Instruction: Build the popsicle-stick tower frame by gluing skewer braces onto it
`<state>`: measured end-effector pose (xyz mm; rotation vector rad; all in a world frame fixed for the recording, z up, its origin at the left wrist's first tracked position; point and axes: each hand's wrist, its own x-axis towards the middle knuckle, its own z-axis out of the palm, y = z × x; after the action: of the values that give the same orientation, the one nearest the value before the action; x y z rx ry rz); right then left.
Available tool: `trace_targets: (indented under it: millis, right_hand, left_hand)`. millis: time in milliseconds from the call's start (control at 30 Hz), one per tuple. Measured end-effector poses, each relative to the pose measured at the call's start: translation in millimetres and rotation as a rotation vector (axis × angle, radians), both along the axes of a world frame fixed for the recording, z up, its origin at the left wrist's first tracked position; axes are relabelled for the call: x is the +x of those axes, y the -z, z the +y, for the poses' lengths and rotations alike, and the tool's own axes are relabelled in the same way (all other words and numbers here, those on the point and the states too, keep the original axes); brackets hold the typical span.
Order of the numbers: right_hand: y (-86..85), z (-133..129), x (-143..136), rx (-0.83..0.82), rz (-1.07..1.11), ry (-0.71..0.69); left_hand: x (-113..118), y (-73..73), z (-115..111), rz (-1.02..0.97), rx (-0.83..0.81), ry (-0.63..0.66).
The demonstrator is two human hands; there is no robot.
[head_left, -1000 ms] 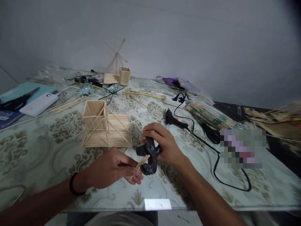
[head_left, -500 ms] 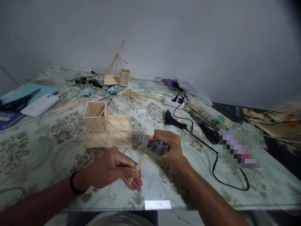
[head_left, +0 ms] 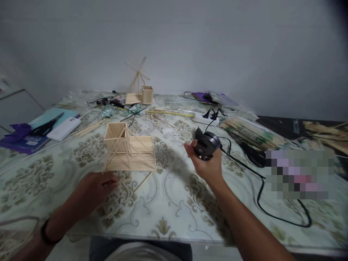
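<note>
My right hand point(head_left: 208, 163) is raised over the table, wrapped round a dark grey, rounded tool point(head_left: 208, 145) whose kind I cannot make out. Behind it, a black glue gun is mostly hidden. Low on the left, my left hand point(head_left: 95, 188) has its fingers curled; whatever is in them, if anything, is hidden. Just beyond it stands a model of thin wooden sticks point(head_left: 141, 163), with a square open box point(head_left: 115, 136) and slanted struts on a flat base. One loose stick point(head_left: 143, 182) lies in front of that base.
A second stick model point(head_left: 146, 95) with crossed blades stands by the wall. Scissors point(head_left: 47, 125) and a white power bank point(head_left: 63, 129) lie at left. To the right are a power strip point(head_left: 206, 119), bagged sticks point(head_left: 250, 134) and a looping black cord point(head_left: 261, 203).
My left hand has moved left, and the sticks it held no longer show. My right hand has moved right and away from me with the dark tool. The view has shifted slightly.
</note>
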<state>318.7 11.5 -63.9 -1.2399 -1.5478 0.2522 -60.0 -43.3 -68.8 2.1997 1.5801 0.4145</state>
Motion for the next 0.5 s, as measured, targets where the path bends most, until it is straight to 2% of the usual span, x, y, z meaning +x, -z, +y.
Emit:
trace_targets:
  millis: [133,233,300,400,500]
  right_hand:
    - [-8.6,-2.5,-7.6,0.026,-0.033,-0.057]
    - [-9.5,-1.3,-8.3,0.038,-0.041,-0.066]
    - [-8.4,0.0,-6.3,0.042,-0.041,-0.06]
    - [-7.2,1.0,-2.5,0.038,-0.05,-0.045]
    - [-7.8,0.3,-0.5,0.017,-0.079,-0.042]
  left_hand:
    - [4.4,25.1,-0.5,0.033,0.077,0.054]
    - [3.0,28.0,2.6,0.005,0.086,0.11]
    - [-12.4,18.2,6.0,-0.006,0.067,0.13]
    - [-58.7,-12.0,18.0,0.024,0.012,0.097]
    - [-112.3,-45.7,44.1,0.125,0.016,-0.104]
